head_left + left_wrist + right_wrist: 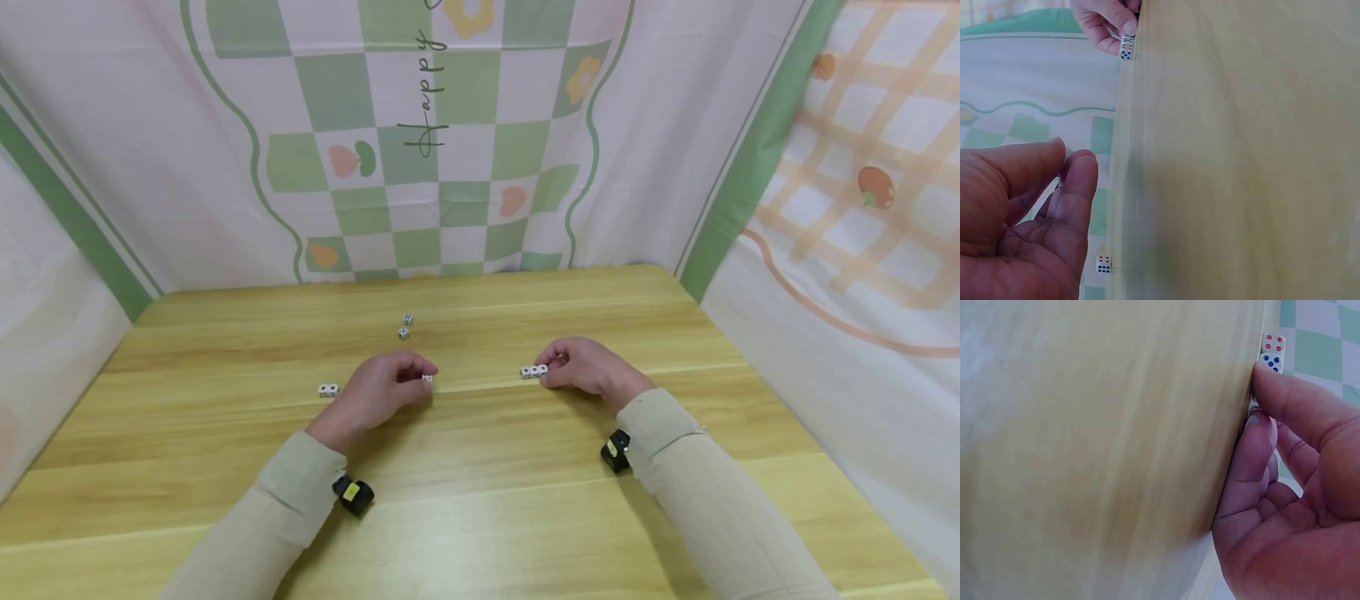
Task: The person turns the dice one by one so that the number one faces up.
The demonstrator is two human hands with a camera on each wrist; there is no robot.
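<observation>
Head | left hand [381,386]: pinches die [427,378] | right hand [588,367]: pinches dice row [533,372]

Die [427,379]: mostly covered by left hand [381,388]. Dice row [530,372]: partly hidden by right hand [588,367]. Table [480,533]: near edge cut off in head view.

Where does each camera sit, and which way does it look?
Head: on the person's head, facing forward and down at the wooden table; left hand, right hand and both sleeves show.
Left wrist: on that wrist, looking past the left hand across the wooden table; the right hand shows at the top.
Right wrist: on that wrist, looking at the right hand by a row of dice; no left hand.
Shared: head and left wrist both show both hands.
</observation>
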